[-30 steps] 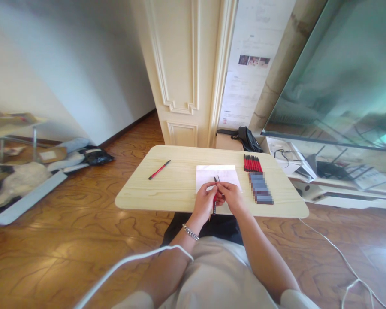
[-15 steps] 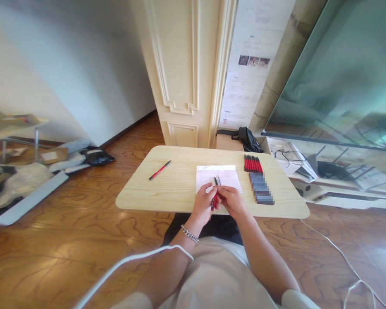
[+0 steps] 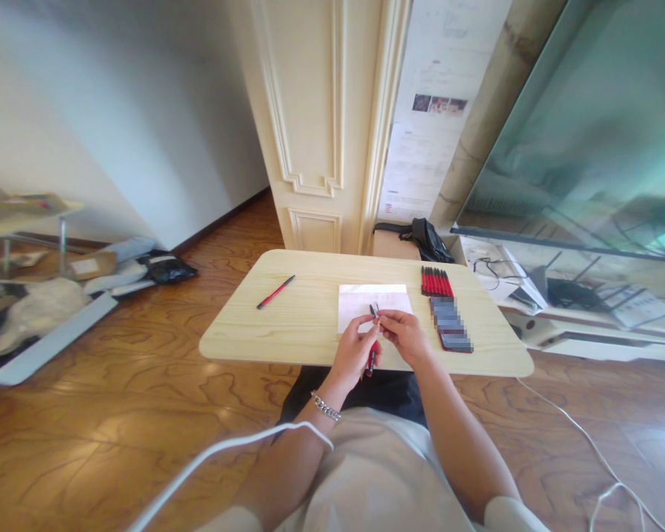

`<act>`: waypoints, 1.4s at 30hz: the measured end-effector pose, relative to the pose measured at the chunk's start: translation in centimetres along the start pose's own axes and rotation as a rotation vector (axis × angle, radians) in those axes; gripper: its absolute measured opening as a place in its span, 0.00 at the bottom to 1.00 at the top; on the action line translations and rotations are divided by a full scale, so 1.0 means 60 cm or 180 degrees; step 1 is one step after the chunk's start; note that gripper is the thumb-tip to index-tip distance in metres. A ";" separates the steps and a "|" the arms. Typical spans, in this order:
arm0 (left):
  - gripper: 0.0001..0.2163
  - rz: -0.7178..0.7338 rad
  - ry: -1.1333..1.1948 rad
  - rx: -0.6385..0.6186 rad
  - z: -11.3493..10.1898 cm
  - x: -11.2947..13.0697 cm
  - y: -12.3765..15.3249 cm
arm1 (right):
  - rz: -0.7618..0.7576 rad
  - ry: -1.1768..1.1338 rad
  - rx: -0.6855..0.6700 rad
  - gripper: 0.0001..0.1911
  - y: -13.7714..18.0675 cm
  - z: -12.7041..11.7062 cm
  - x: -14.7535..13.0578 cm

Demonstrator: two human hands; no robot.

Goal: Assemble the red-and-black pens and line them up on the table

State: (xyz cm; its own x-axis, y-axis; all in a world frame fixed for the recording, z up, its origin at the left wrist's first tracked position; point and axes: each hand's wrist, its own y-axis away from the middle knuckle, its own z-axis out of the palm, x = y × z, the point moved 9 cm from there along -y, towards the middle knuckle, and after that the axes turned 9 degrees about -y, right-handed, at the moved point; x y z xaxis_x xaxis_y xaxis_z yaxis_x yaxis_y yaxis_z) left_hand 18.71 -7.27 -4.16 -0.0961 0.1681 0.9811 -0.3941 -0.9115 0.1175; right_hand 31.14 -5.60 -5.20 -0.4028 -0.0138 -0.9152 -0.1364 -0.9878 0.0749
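Observation:
Both my hands meet over the near edge of a small light wooden table [image 3: 288,325]. My left hand [image 3: 353,352] is closed around the barrel of a red and black pen [image 3: 372,356], which points up and away from me. My right hand [image 3: 403,334] pinches the pen's dark top end, just above a white sheet of paper [image 3: 360,297]. A row of several red and black pens [image 3: 435,281] lies to the right of the sheet. One more red pen [image 3: 275,292] lies alone on the table's left part.
A blurred dark flat object [image 3: 450,324] lies below the pen row. A black bag [image 3: 428,238] sits behind the table by a cream pillar. Bags and boards clutter the floor at left. White cables [image 3: 581,436] run across the wooden floor. A glass-fronted TV unit stands right.
My right hand has shifted from the pen's middle up to its top end. The left hand has slid slightly lower on the barrel. The table's other items are unmoved.

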 end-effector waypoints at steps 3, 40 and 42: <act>0.26 0.0032 -0.0085 0.0048 -0.005 0.001 0.002 | -0.0552 0.1095 0.0385 0.16 -0.030 -0.032 -0.041; 0.18 0.1001 -0.0418 0.0549 -0.033 0.039 -0.029 | -0.1035 0.2147 0.0177 0.13 0.060 0.029 -0.052; 0.18 0.1051 -0.0569 0.0608 -0.041 0.040 -0.032 | -0.0969 0.2196 0.0356 0.14 0.042 0.002 -0.062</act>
State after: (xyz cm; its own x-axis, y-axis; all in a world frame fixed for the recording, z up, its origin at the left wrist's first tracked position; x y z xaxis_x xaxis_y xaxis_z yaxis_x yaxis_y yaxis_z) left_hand 16.98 -4.22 -2.41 -0.0221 -0.1971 0.9801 -0.1906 -0.9615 -0.1977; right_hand 32.19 -8.00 -1.53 0.3193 0.1267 -0.9391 -0.2565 -0.9425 -0.2144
